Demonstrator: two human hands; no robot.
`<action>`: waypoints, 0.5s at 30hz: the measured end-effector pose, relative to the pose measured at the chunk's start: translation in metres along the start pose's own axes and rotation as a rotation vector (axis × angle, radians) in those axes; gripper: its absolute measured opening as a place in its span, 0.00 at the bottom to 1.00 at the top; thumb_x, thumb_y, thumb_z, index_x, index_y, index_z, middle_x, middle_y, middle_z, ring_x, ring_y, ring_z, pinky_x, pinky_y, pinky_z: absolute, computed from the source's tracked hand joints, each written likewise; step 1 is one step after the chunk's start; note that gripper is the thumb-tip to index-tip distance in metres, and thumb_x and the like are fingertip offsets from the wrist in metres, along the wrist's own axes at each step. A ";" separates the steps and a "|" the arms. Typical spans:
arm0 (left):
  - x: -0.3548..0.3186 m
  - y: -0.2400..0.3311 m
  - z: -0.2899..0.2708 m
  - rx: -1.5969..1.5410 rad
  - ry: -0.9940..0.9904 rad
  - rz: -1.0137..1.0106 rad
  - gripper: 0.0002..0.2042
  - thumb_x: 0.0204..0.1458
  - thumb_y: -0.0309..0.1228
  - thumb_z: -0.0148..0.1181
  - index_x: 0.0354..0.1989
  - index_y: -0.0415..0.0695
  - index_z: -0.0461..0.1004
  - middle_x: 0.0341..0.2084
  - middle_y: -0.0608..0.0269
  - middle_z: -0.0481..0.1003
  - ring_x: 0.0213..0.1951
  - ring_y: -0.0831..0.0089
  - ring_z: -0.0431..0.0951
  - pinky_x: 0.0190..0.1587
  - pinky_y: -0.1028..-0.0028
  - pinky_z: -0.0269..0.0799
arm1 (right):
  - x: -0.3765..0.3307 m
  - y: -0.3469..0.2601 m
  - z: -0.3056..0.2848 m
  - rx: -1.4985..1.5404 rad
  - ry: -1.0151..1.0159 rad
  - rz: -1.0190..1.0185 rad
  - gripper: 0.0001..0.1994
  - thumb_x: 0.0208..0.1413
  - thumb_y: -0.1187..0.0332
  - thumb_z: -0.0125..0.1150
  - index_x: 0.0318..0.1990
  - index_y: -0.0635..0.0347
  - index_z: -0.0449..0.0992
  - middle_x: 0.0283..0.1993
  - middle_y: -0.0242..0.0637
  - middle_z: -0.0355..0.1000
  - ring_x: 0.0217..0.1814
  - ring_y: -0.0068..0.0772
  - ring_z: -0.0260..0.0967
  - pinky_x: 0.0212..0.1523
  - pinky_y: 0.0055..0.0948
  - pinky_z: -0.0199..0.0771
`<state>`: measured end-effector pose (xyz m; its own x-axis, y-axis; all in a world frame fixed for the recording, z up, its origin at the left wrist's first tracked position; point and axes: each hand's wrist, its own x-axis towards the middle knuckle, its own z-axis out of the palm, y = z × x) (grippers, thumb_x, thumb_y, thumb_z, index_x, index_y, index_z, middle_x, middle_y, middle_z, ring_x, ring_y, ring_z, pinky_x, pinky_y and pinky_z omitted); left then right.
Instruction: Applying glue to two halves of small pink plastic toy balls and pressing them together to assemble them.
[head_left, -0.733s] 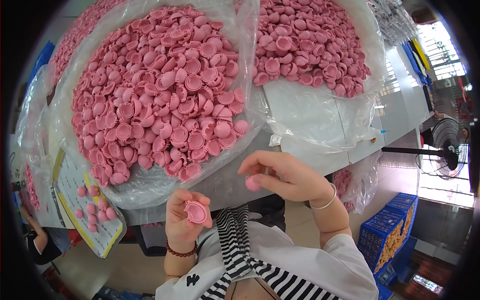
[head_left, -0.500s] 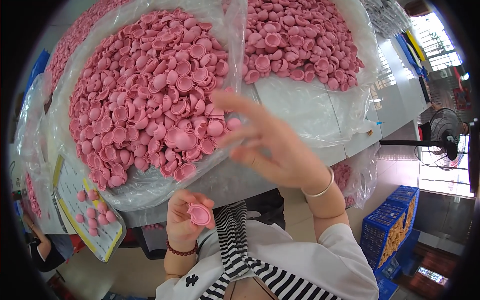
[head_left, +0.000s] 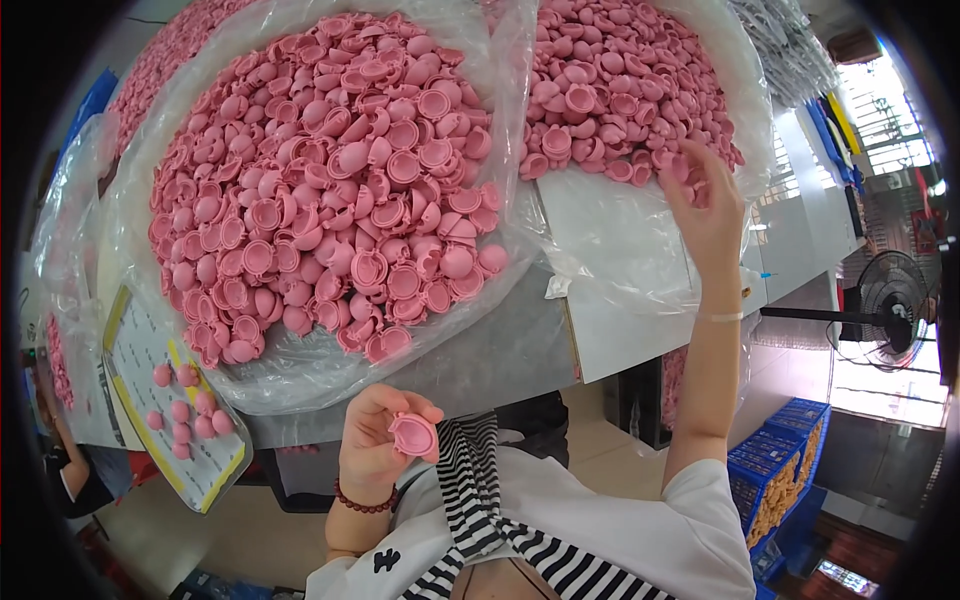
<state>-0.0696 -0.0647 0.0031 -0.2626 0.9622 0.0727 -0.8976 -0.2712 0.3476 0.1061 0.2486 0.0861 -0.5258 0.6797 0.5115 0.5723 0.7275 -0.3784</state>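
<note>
My left hand [head_left: 375, 440] is closed on a pink plastic half-shell [head_left: 414, 437], its hollow side and rim showing, just in front of the table's near edge. At the near right edge of the right-hand pile of pink half-shells [head_left: 610, 90], my right hand [head_left: 710, 215] curls its thumb and fingers around a pink half-shell [head_left: 692, 187], partly hidden by the fingers. A larger heap of pink half-shells [head_left: 320, 190] lies to the left, on clear plastic sheeting.
A yellow-edged board [head_left: 150, 365] with several pink balls on it lies at the left. Plastic sheeting [head_left: 620, 265] covers the table's right part. A black fan [head_left: 890, 310] and blue crates [head_left: 770, 460] stand at the right. Another person's arm [head_left: 70, 455] shows far left.
My right hand has swung right and away from me, from beside the left heap to the right-hand pile. My left hand has turned its half-shell a little and stays in front of the table.
</note>
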 end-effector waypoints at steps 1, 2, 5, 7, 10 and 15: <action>0.001 0.000 -0.001 0.007 -0.014 0.006 0.19 0.40 0.22 0.60 0.43 0.37 0.63 0.41 0.39 0.67 0.31 0.61 0.76 0.32 0.71 0.74 | -0.013 -0.022 -0.002 0.066 -0.068 -0.013 0.13 0.41 0.73 0.60 0.38 0.58 0.72 0.33 0.37 0.66 0.29 0.33 0.66 0.29 0.26 0.68; 0.002 0.001 -0.002 0.015 -0.029 0.011 0.19 0.40 0.22 0.60 0.43 0.37 0.63 0.41 0.39 0.67 0.31 0.61 0.76 0.32 0.71 0.74 | -0.032 -0.038 0.005 0.168 -0.190 -0.084 0.13 0.41 0.73 0.60 0.38 0.58 0.72 0.32 0.36 0.65 0.29 0.31 0.66 0.29 0.25 0.67; 0.011 -0.002 0.001 0.031 -0.025 -0.011 0.19 0.40 0.22 0.60 0.43 0.37 0.63 0.41 0.40 0.67 0.31 0.63 0.76 0.32 0.72 0.74 | -0.102 -0.079 0.030 0.306 -0.464 -0.146 0.13 0.40 0.73 0.60 0.37 0.56 0.72 0.34 0.35 0.63 0.33 0.32 0.65 0.29 0.27 0.70; 0.016 -0.004 0.003 0.039 -0.016 -0.021 0.20 0.40 0.22 0.60 0.44 0.37 0.63 0.41 0.40 0.67 0.31 0.63 0.76 0.32 0.73 0.73 | -0.116 -0.083 0.045 0.207 -0.401 -0.459 0.15 0.35 0.78 0.60 0.36 0.56 0.75 0.37 0.36 0.63 0.36 0.31 0.65 0.32 0.26 0.70; 0.017 -0.004 0.005 0.061 0.007 -0.031 0.20 0.41 0.23 0.60 0.44 0.38 0.63 0.43 0.41 0.67 0.31 0.65 0.76 0.32 0.73 0.73 | -0.128 -0.085 0.051 0.194 -0.262 -0.452 0.16 0.34 0.76 0.60 0.36 0.55 0.75 0.38 0.36 0.64 0.37 0.35 0.65 0.34 0.29 0.68; 0.021 -0.001 0.017 0.284 0.116 -0.024 0.22 0.42 0.25 0.60 0.47 0.36 0.62 0.45 0.42 0.66 0.38 0.66 0.74 0.38 0.71 0.73 | -0.118 -0.090 0.036 0.262 -0.331 -0.374 0.18 0.31 0.75 0.60 0.37 0.57 0.74 0.39 0.36 0.64 0.38 0.37 0.65 0.37 0.32 0.64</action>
<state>-0.0682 -0.0436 0.0203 -0.2957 0.9545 -0.0398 -0.7736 -0.2148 0.5962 0.0937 0.1060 0.0318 -0.8563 0.3336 0.3944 0.1556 0.8947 -0.4188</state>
